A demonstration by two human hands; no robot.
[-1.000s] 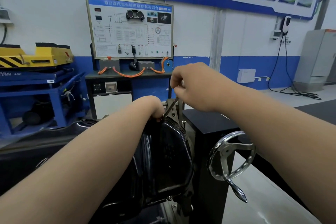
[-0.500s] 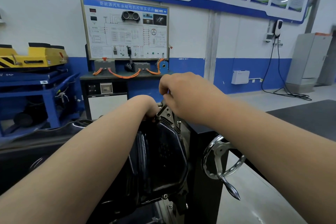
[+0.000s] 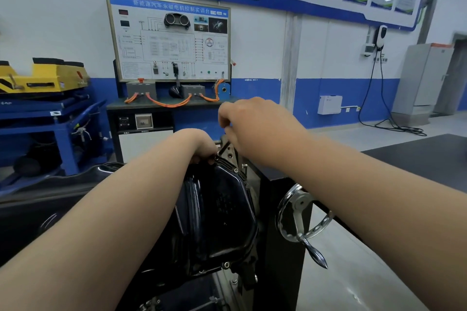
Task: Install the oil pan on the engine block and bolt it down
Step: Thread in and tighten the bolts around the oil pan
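Glossy black steel oil pan (image 3: 217, 209) stands on edge, just below both hands. R hand (image 3: 255, 129) fingers pinch slim dark hex key (image 3: 223, 149), slanting down-left to top-corner bolt (image 3: 216, 158). L hand (image 3: 202, 146) fingers curl over pan's top rim, beside the bolt.

The oil pan (image 3: 217, 214) gleams: glossy black painted metal, smooth, with reflections sliding across it. The handwheel (image 3: 286, 231) is bright polished metal, chrome-like. The hex key (image 3: 223, 148) looks like dark, dull steel. The stand panel (image 3: 280, 283) is flat matt black, and the grey floor (image 3: 353, 272) carries a soft sheen.
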